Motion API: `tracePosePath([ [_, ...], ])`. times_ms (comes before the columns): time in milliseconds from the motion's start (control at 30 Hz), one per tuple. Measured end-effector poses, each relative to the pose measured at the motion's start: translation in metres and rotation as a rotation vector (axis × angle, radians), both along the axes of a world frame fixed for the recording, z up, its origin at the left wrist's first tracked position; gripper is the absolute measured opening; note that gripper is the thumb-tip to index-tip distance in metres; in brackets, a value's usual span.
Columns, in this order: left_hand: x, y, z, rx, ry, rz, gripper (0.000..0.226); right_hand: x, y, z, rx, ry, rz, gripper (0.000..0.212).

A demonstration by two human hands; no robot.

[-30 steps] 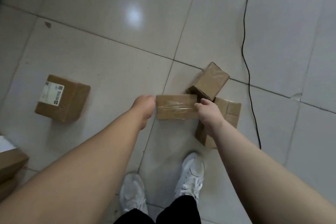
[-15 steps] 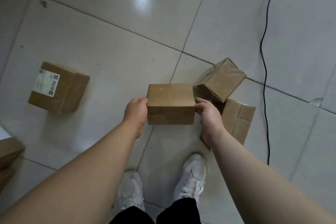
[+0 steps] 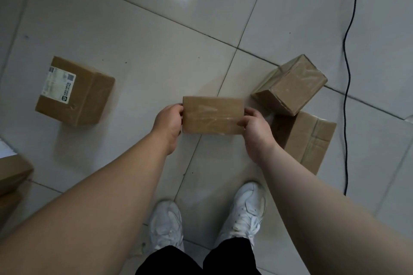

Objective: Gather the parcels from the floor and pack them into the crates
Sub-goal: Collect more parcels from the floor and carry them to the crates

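I hold a small taped brown parcel (image 3: 212,115) above the tiled floor, its broad taped face turned up. My left hand (image 3: 168,121) grips its left end and my right hand (image 3: 254,126) grips its right end. To the right, a tilted brown parcel (image 3: 290,83) leans on a flatter parcel (image 3: 310,140) that lies on the floor. A labelled parcel (image 3: 76,91) with a white sticker lies on the floor at the left. No crate is in view.
A black cable (image 3: 346,73) runs down the floor on the right. Brown cardboard (image 3: 11,174) juts in at the left edge. My white shoes (image 3: 243,210) stand below the held parcel. Pale glossy tiles surround everything.
The parcel has been lifted from beside the right-hand pile and turned in my hands, from showing a top and front face to a taped face up. The view shifted slightly.
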State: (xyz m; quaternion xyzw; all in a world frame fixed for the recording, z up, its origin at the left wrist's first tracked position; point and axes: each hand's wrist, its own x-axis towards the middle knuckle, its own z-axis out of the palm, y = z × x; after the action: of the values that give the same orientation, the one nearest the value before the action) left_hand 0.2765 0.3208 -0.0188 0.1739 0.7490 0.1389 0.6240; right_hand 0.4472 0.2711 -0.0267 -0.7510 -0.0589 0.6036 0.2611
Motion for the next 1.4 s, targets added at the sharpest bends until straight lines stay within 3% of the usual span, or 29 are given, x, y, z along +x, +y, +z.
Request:
tracePosePath([
  [67, 0.000, -0.001, 0.002, 0.045, -0.006, -0.065, 0.035, 0.002, 0.001, 0.004, 0.014, 0.036, 0.025, 0.061],
  [300, -0.007, 0.005, 0.004, 0.017, -0.009, 0.006, 0.023, 0.015, -0.002, 0.009, 0.053, 0.006, 0.083, 0.049],
  [433, -0.005, 0.008, 0.005, -0.045, 0.020, -0.074, 0.023, 0.015, 0.004, 0.015, 0.062, 0.085, 0.171, 0.055],
  [700, -0.009, 0.004, 0.004, 0.020, 0.047, -0.026, 0.027, 0.015, 0.004, 0.014, -0.091, 0.106, 0.219, 0.029],
  [967, 0.001, 0.009, 0.005, -0.059, -0.015, -0.156, 0.029, 0.014, -0.007, 0.013, -0.295, 0.152, 0.187, 0.061],
  [1100, 0.010, 0.006, 0.002, -0.071, 0.015, -0.147, 0.026, 0.009, -0.004, 0.011, -0.192, 0.177, 0.066, 0.052],
  [1200, 0.019, 0.004, 0.004, -0.047, 0.092, -0.172, 0.025, 0.007, -0.001, 0.018, -0.086, -0.007, 0.115, 0.035],
  [1300, 0.031, 0.008, 0.014, 0.104, 0.344, -0.204, 0.053, 0.023, 0.005, 0.032, 0.156, -0.365, 0.140, 0.023],
  [1367, 0.047, 0.016, 0.024, 0.288, 0.461, -0.210, 0.045, 0.044, 0.015, 0.050, 0.279, -0.535, 0.094, 0.019],
  [1400, 0.058, 0.020, 0.028, 0.339, 0.424, -0.210, 0.040, 0.055, 0.020, 0.058, 0.313, -0.610, 0.082, 0.019],
])
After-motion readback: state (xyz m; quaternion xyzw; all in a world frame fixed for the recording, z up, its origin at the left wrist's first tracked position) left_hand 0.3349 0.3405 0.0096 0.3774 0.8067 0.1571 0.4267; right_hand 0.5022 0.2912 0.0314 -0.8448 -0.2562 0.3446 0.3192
